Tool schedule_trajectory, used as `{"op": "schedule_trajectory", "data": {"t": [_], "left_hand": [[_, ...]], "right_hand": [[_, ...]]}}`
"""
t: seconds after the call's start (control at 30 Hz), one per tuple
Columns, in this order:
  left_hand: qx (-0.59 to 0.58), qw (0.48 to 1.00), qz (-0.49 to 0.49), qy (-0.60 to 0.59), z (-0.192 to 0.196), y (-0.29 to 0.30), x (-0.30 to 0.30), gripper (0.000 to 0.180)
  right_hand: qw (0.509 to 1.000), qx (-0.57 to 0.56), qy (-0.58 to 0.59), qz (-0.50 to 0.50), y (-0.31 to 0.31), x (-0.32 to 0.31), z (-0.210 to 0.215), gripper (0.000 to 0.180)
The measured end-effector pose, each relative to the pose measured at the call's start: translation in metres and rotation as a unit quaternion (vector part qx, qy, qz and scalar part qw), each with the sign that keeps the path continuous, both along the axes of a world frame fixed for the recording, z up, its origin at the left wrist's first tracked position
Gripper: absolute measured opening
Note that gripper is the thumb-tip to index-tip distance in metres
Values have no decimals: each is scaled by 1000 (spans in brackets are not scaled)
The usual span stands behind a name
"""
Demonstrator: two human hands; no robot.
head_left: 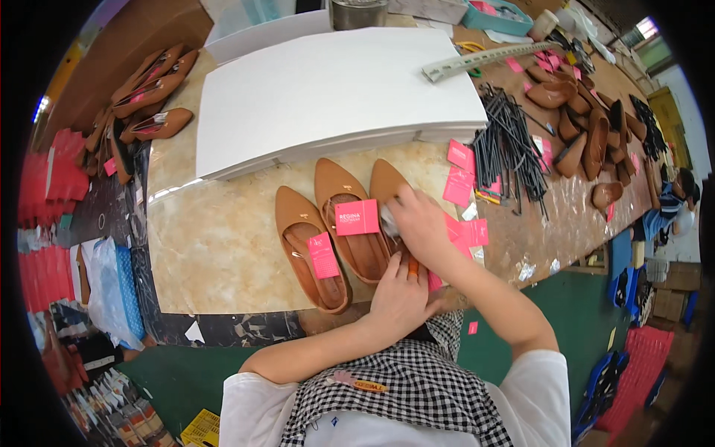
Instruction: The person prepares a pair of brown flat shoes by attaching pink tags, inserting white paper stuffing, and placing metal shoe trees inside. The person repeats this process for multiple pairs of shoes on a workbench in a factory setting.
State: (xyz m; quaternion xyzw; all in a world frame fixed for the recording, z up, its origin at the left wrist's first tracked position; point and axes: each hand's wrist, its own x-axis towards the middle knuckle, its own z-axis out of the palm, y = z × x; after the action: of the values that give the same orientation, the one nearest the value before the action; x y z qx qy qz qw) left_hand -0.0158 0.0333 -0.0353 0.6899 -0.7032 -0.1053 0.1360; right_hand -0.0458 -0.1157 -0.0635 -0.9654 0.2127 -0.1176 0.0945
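Shoes line the middle of the desk (223, 253) in the head view: three tan pointed flats lie side by side, toes toward twelve o'clock. The third shoe (386, 186), at three o'clock of the row, sits under both hands. The right hand (421, 223) presses down on it, its grip curled shut on something pale that I cannot make out. The left hand (398, 287), at six o'clock from the right one, rests on the shoe's heel end with fingers bent; I cannot tell whether that grip has hold of anything. Pink cards (357, 217) lie on the other two shoes. At twelve o'clock lies a stack of white sheets (335, 89); at two o'clock, black sticks (506, 141).
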Motion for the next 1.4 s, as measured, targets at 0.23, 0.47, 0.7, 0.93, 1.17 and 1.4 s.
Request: {"op": "schedule_trajectory", "data": {"t": [0.23, 0.47, 0.7, 0.93, 1.17, 1.4], "left_hand": [[-16, 1000, 18, -15, -6, 0, 1, 79], [-24, 996, -56, -65, 41, -71, 81, 65], [-124, 946, 268, -131, 11, -161, 283, 58], [-196, 962, -102, 163, 66, -48, 84, 12], [-334, 928, 52, 154, 51, 3, 104, 29], [-137, 766, 232, 584, 21, -4, 124, 53]], "right_hand": [[957, 267, -67, -92, -28, -9, 20, 51], [953, 277, -120, -38, -48, -23, 5, 53], [912, 328, -160, -185, -22, -100, 50, 45], [616, 641, -413, -199, 18, -58, 77, 50], [577, 779, -238, -53, 41, -42, 64, 63], [942, 275, -175, 84, 42, 35, 88, 61]]}}
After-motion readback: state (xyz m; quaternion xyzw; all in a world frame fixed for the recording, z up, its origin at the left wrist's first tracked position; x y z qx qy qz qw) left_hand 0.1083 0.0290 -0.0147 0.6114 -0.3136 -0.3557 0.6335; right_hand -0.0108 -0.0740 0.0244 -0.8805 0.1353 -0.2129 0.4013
